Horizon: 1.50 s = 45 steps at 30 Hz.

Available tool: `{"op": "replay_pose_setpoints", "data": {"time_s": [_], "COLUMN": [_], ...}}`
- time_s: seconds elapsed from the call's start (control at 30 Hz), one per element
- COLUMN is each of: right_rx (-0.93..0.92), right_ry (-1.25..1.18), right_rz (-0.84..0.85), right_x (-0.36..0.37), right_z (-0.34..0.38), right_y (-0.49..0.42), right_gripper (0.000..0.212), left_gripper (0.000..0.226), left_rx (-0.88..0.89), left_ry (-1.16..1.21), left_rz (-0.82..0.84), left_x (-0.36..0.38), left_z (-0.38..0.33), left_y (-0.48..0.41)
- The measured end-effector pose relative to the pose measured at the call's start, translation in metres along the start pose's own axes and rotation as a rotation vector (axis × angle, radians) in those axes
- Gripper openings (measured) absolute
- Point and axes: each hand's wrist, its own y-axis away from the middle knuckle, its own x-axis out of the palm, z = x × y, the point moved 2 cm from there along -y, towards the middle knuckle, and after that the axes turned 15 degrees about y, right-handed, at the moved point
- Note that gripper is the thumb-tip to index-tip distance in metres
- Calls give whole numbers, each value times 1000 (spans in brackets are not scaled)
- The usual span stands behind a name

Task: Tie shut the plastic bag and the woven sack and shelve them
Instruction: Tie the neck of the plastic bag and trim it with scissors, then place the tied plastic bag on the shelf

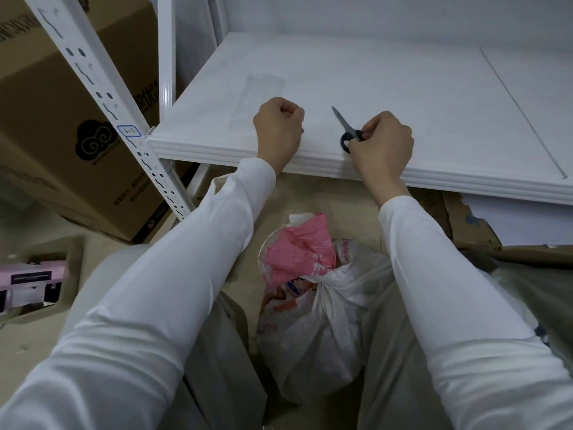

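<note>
While the plastic bag stands on the floor before me, my right grip pinches the scissors on the shelf, probably to park them, and my left grip is a fist, contents unclear.

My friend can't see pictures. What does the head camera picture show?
A person in white sleeves reaches over a white shelf, the right hand gripping black-handled scissors and the left hand curled in a fist beside them. Below, between the arms, a tied white and pink bag sits on the floor.
</note>
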Motion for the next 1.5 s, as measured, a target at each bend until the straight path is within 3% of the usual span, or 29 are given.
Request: {"op": "replay_pose_setpoints", "data": {"time_s": [0.23, 0.37, 0.47, 0.6, 0.7, 0.8, 0.87, 0.97, 1.07, 1.23, 1.4, 1.5], "right_rx": [-125, -183, -323, -520, -478, -474, -518, -493, -377, -235, -235, -228], "right_ry": [96, -26, -137, -216, -133, -177, -134, 19, 25, -345, -495, -523], "right_rz": [4, -38, -66, 330, 561, 783, 866, 784, 656, 500, 281, 207], "right_x": [7, 12, 7, 4, 1, -5, -2, 8, 8, -24, -76, -102], "right_z": [12, 16, 17, 11, -12, -38, -54, -71, -75, -73, -60, -47], "right_y": [-1, 4, 31, 81, 106, 131, 148, 165, 170, 172, 162, 153], "right_gripper": [11, 4, 17, 44, 75, 73, 83, 91, 71, 39, 45, 38], "left_gripper": [11, 12, 9, 12, 7, 6, 12, 16, 18, 15, 12, 11], "left_rx": [-11, -7, 2, 50, 58, 55, 42, 3, -49, -106, -27, 1], "left_ry": [11, 14, 7, -44, -20, 0, 14, 34, 65, 67, -5, 125], "left_rz": [73, 98, 100, 88, 92, 116, 132, 149, 164, 226, 351, 379], "left_x": [6, 6, 5, 6, 5, 1, -4, -13, -22, -32, -38, -36], "left_z": [-6, -10, -11, -10, -12, -14, -14, -13, -14, -22, -44, -80], "left_y": [11, 14, 15, 21, 33, 47, 58, 77, 97, 123, 140, 153]}}
